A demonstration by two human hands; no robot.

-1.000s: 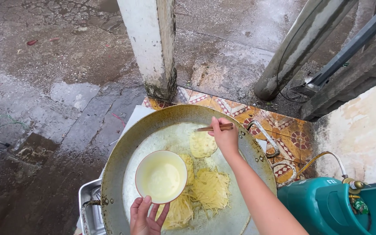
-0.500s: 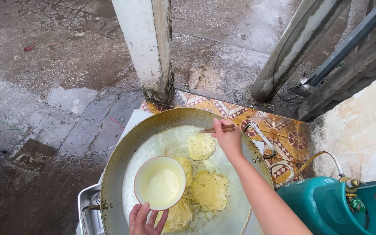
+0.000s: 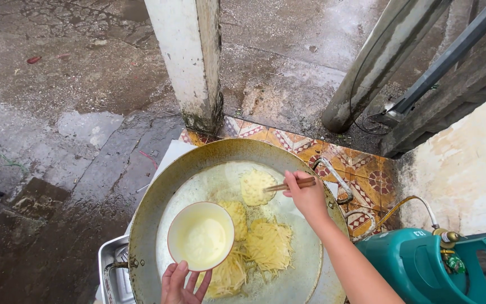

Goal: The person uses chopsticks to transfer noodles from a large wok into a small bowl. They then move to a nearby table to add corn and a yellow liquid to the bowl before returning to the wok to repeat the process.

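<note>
At the far left lies wet, dark concrete ground [image 3: 57, 112] with puddles, and at the bottom edge a metal stove frame [image 3: 111, 270] pokes out from under the pan. Above it sits a wide, worn metal pan [image 3: 153, 208] holding a shallow pool of pale oil in which several fritters of shredded yellow strips are frying. The left hand [image 3: 182, 284] comes up from the bottom edge, fingers closed around the near rim of a small round bowl [image 3: 201, 235] held over the pan; the bowl is cream inside with a thin reddish rim and holds a smooth, pale yellow batter. Just right of the bowl are the shredded fritters [image 3: 269, 245], loose and stringy at their edges, one partly hidden beneath the bowl. Farther back in the oil floats a rounder, flatter fritter [image 3: 257, 187], pale yellow and bubbly. The right hand [image 3: 307, 197] is closed on a pair of wooden chopsticks [image 3: 291, 184], whose tips touch the right edge of that round fritter. Behind the pan stands a white, stained post [image 3: 189, 62], with patterned orange tiles [image 3: 367, 169] on the floor to its right. At the lower right sits a teal gas cylinder [image 3: 423, 267] with a hose [image 3: 412, 202] attached, beside a pale wall [image 3: 468, 163].
</note>
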